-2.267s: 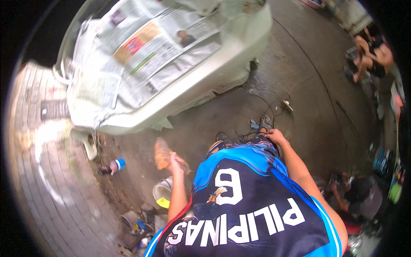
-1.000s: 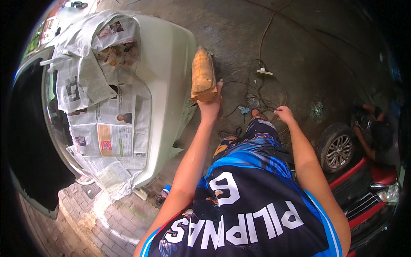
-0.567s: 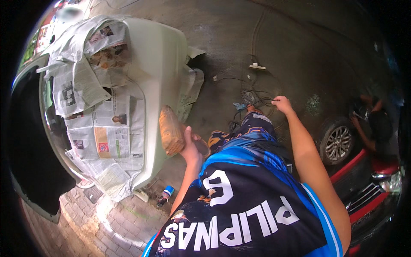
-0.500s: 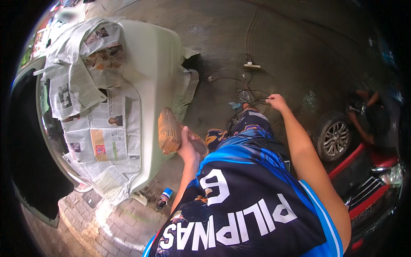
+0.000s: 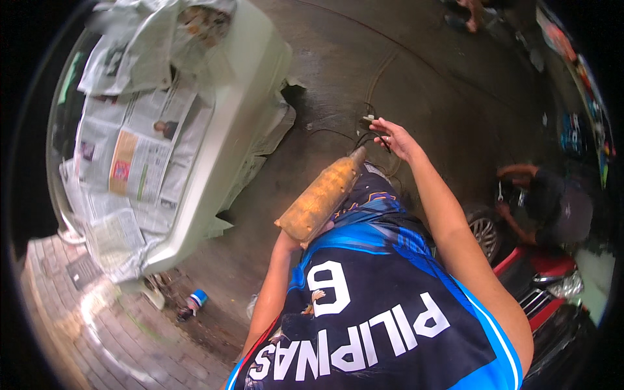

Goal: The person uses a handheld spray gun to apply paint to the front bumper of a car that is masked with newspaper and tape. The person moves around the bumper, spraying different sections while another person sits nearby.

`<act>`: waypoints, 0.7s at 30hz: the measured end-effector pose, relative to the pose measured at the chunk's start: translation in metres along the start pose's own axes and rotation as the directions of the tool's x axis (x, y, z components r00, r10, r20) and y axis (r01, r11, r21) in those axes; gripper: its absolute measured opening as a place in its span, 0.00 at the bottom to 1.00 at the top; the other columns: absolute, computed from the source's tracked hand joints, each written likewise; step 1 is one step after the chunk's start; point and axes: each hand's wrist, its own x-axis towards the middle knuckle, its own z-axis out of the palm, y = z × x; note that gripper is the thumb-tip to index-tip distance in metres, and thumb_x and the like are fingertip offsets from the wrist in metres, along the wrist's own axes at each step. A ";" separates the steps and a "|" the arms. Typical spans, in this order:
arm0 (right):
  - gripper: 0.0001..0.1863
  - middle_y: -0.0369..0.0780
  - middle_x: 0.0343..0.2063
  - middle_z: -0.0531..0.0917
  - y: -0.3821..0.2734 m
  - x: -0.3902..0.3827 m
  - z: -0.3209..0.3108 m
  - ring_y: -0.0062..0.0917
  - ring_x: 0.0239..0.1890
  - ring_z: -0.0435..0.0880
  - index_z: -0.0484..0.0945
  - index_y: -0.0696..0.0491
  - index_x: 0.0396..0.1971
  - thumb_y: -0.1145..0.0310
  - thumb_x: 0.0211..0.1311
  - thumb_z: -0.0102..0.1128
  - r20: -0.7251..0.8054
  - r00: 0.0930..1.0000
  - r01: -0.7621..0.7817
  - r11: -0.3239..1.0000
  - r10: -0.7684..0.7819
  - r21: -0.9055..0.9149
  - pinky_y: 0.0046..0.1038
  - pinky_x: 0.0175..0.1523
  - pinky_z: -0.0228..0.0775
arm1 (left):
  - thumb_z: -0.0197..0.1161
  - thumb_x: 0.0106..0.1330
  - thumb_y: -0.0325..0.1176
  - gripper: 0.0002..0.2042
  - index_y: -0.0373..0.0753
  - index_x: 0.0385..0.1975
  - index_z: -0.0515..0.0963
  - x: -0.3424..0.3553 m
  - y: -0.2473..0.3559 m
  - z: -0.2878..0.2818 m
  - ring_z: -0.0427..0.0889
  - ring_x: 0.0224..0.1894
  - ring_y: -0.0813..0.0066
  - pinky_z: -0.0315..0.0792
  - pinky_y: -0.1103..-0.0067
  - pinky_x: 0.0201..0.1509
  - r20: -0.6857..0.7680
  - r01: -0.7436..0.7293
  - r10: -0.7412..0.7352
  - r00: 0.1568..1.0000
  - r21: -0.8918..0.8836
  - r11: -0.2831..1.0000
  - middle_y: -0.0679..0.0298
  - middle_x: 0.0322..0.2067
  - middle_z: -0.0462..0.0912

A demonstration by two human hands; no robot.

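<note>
A long, stained orange-brown power tool (image 5: 318, 201) lies tilted across the front of my body, its narrow grey end pointing away. My left hand (image 5: 291, 242) grips it from below at the thick near end, with most of the fingers hidden behind it. From the narrow end a black cord (image 5: 372, 134) loops out. Beside that loop is my right hand (image 5: 398, 140), its fingers stretched and apart; the cord passes close to the fingertips. To the left stands a pale vehicle body (image 5: 244, 84) masked with newspaper sheets (image 5: 140, 159).
A blue-topped container (image 5: 197, 298) sits on the ground near paving bricks (image 5: 58, 309). At right, a crouching co-worker (image 5: 559, 205) is beside a wheel (image 5: 484, 233) and a red car (image 5: 543, 263). Another person's hand (image 5: 474, 14) shows at the far right. Cable runs along the dark floor (image 5: 338, 58).
My left hand has swung the tool rightward and turned it so its narrow end points away. My right hand has loosened from its pinch at the cord and spread its fingers. The view has turned right.
</note>
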 end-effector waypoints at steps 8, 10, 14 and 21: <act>0.24 0.31 0.46 0.80 -0.035 0.030 0.079 0.16 0.36 0.74 0.73 0.51 0.54 0.50 0.66 0.50 0.382 0.921 0.010 0.972 0.082 -0.234 0.18 0.40 0.63 | 0.69 0.57 0.35 0.10 0.38 0.30 0.75 -0.081 -0.005 0.015 0.75 0.23 0.79 0.71 0.81 0.29 -0.290 0.219 -0.425 0.857 -0.541 0.812 0.67 0.22 0.76; 0.23 0.32 0.45 0.81 -0.033 0.046 0.076 0.15 0.34 0.74 0.73 0.51 0.54 0.52 0.66 0.51 0.379 0.915 -0.028 0.958 0.140 -0.286 0.18 0.39 0.64 | 0.66 0.58 0.31 0.08 0.39 0.27 0.72 -0.077 -0.001 0.034 0.70 0.19 0.82 0.67 0.83 0.25 -0.475 0.038 -0.509 0.718 -0.703 0.710 0.69 0.19 0.71; 0.20 0.33 0.35 0.84 -0.032 0.072 0.034 0.12 0.26 0.72 0.78 0.52 0.48 0.55 0.64 0.55 0.404 0.885 -0.010 0.877 0.231 -0.481 0.16 0.32 0.63 | 0.63 0.61 0.32 0.08 0.42 0.28 0.69 -0.027 0.014 0.067 0.68 0.21 0.82 0.66 0.82 0.27 -0.685 -0.216 -0.683 0.254 -0.728 0.651 0.71 0.20 0.67; 0.14 0.33 0.25 0.85 -0.071 0.067 -0.131 0.12 0.24 0.73 0.83 0.53 0.39 0.59 0.61 0.59 0.321 0.865 -0.096 0.754 0.386 -0.650 0.15 0.29 0.62 | 0.62 0.61 0.33 0.08 0.43 0.24 0.70 0.145 0.065 0.077 0.68 0.23 0.82 0.66 0.81 0.28 -0.647 -0.170 -0.725 0.235 -0.762 0.625 0.72 0.20 0.66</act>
